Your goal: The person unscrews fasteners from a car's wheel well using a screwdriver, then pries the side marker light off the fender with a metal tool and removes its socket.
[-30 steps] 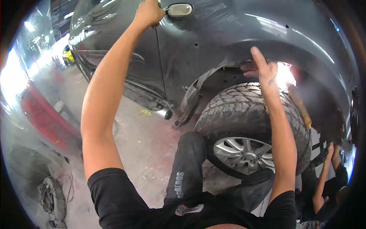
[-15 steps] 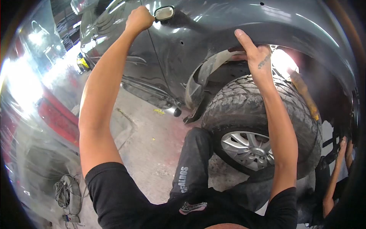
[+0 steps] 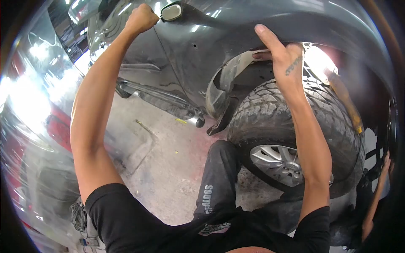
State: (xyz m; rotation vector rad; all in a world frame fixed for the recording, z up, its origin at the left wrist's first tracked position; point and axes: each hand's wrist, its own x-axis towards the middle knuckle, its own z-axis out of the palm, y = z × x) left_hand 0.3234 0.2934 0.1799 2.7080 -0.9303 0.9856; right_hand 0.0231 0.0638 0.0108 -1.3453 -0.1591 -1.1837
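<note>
My left hand [image 3: 142, 19] is a fist raised in front of the dark grey car panel, at the upper left. A tool with a pale oval head [image 3: 171, 13] and dark rim projects from the fist; its handle is mostly hidden. My right hand [image 3: 287, 63] grips the wheel-arch edge of the fender [image 3: 228, 36]. Its thumb lies along the outer surface, and its fingers reach under the lip, mostly hidden. Below the right hand is the tyre [image 3: 261, 109] with its silver rim [image 3: 278, 162]. A loose wheel-arch liner [image 3: 219, 90] hangs left of the tyre.
A bright work lamp [image 3: 320, 63] with a yellowish handle [image 3: 348, 101] rests on the tyre inside the arch. A side step [image 3: 164, 103] runs along the car. Plastic sheeting [image 3: 38, 168] covers something red at left. Another person's arm [image 3: 377, 198] shows at far right.
The view has shifted slightly, so the car and wheel sit differently in frame. My left fist and the tool appear a little farther left and up. My right hand keeps its hold.
</note>
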